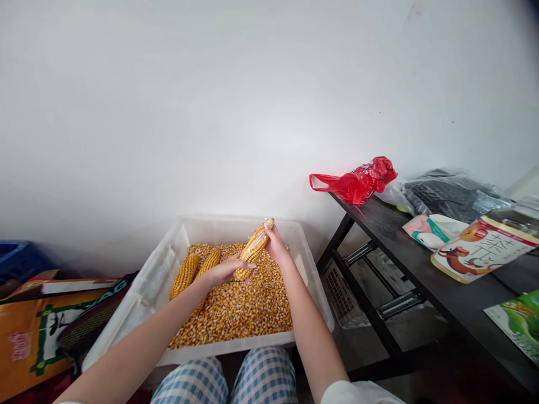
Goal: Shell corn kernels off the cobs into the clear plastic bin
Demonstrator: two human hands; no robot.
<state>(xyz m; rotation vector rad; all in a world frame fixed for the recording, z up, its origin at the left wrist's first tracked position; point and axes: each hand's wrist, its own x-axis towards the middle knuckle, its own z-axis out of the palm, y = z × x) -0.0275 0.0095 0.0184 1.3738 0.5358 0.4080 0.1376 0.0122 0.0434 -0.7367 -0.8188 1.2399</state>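
Note:
Both hands hold one corn cob (255, 247), tilted with its upper end to the right, above a plastic bin. Some of its rows are stripped pale, while yellow kernels remain on the rest. My left hand (225, 270) is closed around the lower end. Near the top, my right hand (275, 244) grips the cob with its fingers partly hidden behind it. Loose corn kernels (244, 314) fill the bin below. Two full cobs lie on them at the left: one corn cob (184, 276) near the wall and another corn cob (209, 262) partly behind my left forearm.
The translucent bin (314, 280) stands against a white wall. On the right, a black table (379, 230) carries a red plastic bag (362, 180), a labelled bottle (484, 247) and packets. A blue crate (19, 261) and an orange box (21, 331) are at the left.

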